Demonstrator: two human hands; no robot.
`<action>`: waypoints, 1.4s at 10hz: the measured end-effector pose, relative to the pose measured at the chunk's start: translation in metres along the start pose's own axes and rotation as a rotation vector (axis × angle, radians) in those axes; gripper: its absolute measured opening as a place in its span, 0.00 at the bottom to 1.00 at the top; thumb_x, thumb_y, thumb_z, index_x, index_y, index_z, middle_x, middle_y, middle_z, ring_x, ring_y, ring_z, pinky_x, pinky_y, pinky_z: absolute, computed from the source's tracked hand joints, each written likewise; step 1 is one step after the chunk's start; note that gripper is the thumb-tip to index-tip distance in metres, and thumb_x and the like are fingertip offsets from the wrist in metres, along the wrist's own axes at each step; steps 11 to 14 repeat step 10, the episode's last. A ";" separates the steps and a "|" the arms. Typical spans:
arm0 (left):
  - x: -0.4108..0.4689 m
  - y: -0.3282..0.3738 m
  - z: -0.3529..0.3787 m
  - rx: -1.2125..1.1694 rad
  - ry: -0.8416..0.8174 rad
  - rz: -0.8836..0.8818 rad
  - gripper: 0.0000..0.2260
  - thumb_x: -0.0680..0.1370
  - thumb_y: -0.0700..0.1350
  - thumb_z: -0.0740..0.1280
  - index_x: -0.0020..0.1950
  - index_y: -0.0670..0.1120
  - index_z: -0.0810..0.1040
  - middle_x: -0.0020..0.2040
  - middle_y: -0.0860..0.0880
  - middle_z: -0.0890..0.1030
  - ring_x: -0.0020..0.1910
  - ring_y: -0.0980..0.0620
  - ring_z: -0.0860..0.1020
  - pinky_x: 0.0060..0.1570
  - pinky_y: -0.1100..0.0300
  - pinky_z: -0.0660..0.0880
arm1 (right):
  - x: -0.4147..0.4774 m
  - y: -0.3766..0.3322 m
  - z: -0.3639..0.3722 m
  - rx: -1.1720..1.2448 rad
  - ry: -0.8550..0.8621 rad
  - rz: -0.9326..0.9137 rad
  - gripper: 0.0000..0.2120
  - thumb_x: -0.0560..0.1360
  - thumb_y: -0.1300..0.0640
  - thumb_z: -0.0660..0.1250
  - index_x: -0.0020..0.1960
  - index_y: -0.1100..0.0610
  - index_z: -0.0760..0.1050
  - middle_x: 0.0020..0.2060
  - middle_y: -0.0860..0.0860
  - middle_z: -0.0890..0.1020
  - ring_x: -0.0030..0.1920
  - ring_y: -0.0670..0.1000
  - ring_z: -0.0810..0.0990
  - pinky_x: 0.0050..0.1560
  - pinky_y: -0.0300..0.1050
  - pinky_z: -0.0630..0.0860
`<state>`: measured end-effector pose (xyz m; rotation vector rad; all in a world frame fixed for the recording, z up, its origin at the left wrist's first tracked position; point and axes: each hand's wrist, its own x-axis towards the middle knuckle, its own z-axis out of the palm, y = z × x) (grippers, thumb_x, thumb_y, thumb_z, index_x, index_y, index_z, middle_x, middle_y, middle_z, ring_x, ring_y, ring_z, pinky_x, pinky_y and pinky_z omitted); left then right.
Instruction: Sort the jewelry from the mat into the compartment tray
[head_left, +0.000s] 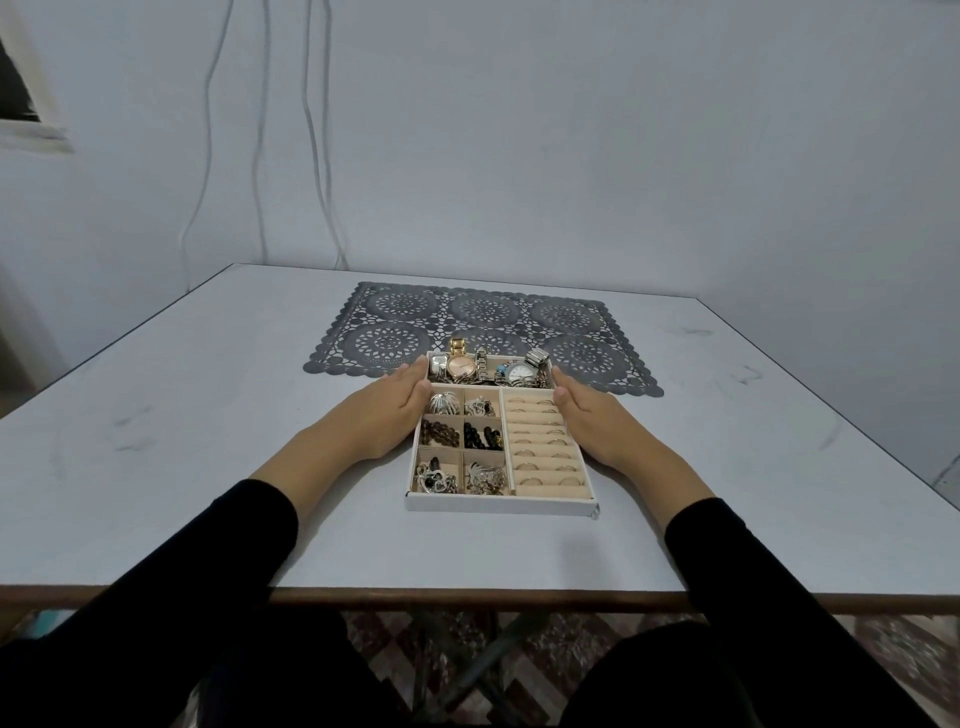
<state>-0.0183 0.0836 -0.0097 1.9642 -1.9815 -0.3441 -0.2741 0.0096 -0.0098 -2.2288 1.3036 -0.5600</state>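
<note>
**Both hands flank the filled compartment tray**

The compartment tray (498, 503), white outside and beige inside, sits at the middle of the pale desk (208, 441). Its 12 o'clock end lies over the near edge of the dark lace-patterned mat (395, 312), which spreads away toward 12 o'clock.

The left hand (389, 410) lies against the tray's 9 o'clock wall. Its fingers (413, 382) are straight and pressed together, with the tips near the far left corner. The right hand (592, 421) mirrors it on the 3 o'clock wall, fingers (563, 389) likewise straight and closed side by side. Neither hand curls round anything. Black sleeves (249, 525) cover both forearms toward 6 o'clock.

All the jewelry in view sits inside the tray:
- The long compartment at 12 o'clock holds a gold-toned watch (460, 366), a silver watch with a white dial (519, 373), and other metal pieces tangled between them. The dials are too small for any brand or lettering to be read.
- The ring rolls from 2 to 5 o'clock carry thin rings (545, 441) slotted in rows.
- Six small compartments fill the 7 to 10 o'clock part. A silver brooch (445, 402) is in the far left one, brown beads (439, 434) in the middle left and black beads (480, 436) in the middle right. Mixed silver pieces fill the remaining three.

Thin white cables (311, 130) hang down the wall at 11 o'clock.
</note>
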 end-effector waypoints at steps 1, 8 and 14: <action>0.012 -0.003 -0.002 -0.002 0.005 0.000 0.24 0.85 0.52 0.43 0.80 0.47 0.48 0.80 0.50 0.51 0.79 0.53 0.50 0.74 0.61 0.48 | 0.011 0.001 -0.001 0.007 0.012 0.012 0.23 0.84 0.49 0.47 0.77 0.52 0.55 0.75 0.48 0.61 0.75 0.49 0.59 0.67 0.37 0.55; -0.020 0.010 -0.021 -0.095 0.167 -0.122 0.20 0.83 0.56 0.50 0.74 0.55 0.68 0.74 0.55 0.69 0.73 0.53 0.66 0.71 0.54 0.63 | -0.021 -0.014 -0.017 0.038 0.069 -0.035 0.18 0.82 0.43 0.46 0.64 0.41 0.71 0.57 0.34 0.75 0.58 0.39 0.74 0.56 0.39 0.69; -0.107 0.028 -0.006 -0.217 0.514 -0.090 0.14 0.73 0.63 0.66 0.36 0.55 0.74 0.41 0.60 0.77 0.43 0.63 0.76 0.40 0.58 0.74 | -0.108 -0.020 -0.011 -0.045 0.441 -0.105 0.20 0.79 0.38 0.43 0.39 0.40 0.71 0.37 0.38 0.78 0.41 0.37 0.76 0.40 0.31 0.70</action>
